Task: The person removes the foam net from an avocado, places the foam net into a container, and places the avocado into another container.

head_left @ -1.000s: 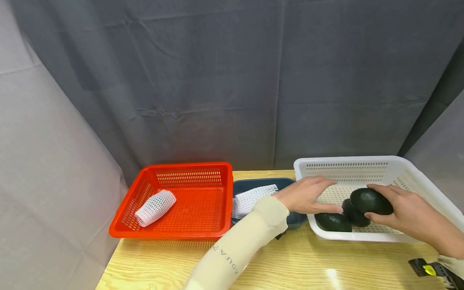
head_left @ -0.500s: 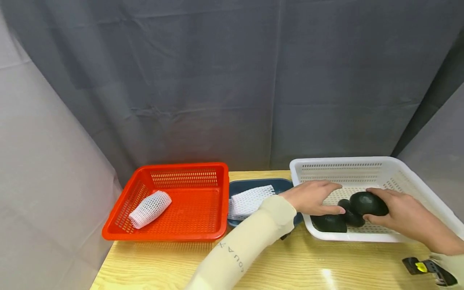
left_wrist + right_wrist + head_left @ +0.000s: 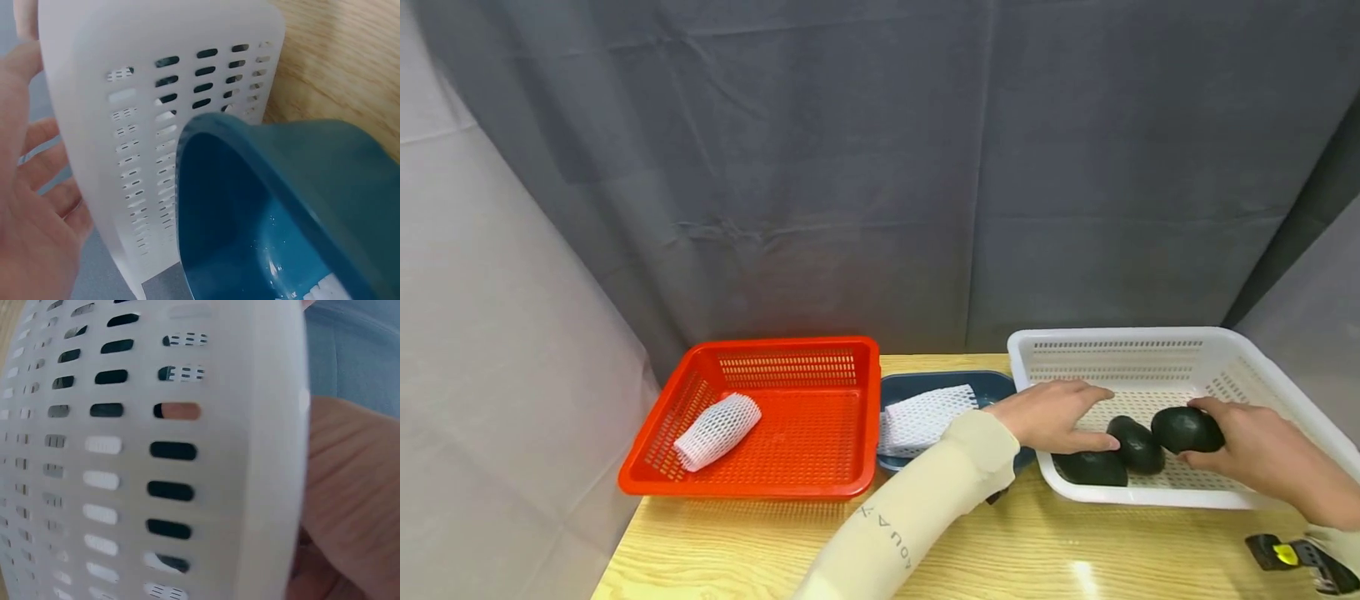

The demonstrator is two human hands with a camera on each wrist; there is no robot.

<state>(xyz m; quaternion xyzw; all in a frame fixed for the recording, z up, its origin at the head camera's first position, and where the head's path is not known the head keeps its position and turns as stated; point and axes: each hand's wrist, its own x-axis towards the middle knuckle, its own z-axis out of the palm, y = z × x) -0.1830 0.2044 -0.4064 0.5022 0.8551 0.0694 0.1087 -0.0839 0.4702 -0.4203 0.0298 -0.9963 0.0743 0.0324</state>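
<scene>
In the head view my right hand (image 3: 1262,446) grips a dark green avocado (image 3: 1186,429) low inside the white basket (image 3: 1116,335). Beside it lie a second avocado (image 3: 1137,446) and a third avocado (image 3: 1090,468) at the basket's near left corner. My left hand (image 3: 1060,417) reaches over the basket's left rim, fingers extended and spread, its thumb tip right at the middle avocado. The left wrist view has the left hand (image 3: 44,206) beside the slotted basket wall (image 3: 181,56). Behind that wall in the right wrist view, the right hand (image 3: 353,494) is partly hidden.
A red basket (image 3: 808,483) at the left holds a white foam net sleeve (image 3: 718,432). Between the baskets, a dark blue bin (image 3: 992,381) contains more white foam netting (image 3: 925,419), partly behind my left sleeve. All stand on a wooden table (image 3: 1037,550) before a grey curtain (image 3: 850,167).
My right hand has lowered its avocado and drawn it a little right, away from the middle one. The left hand has shifted slightly right and down, its thumb closer to the middle avocado.
</scene>
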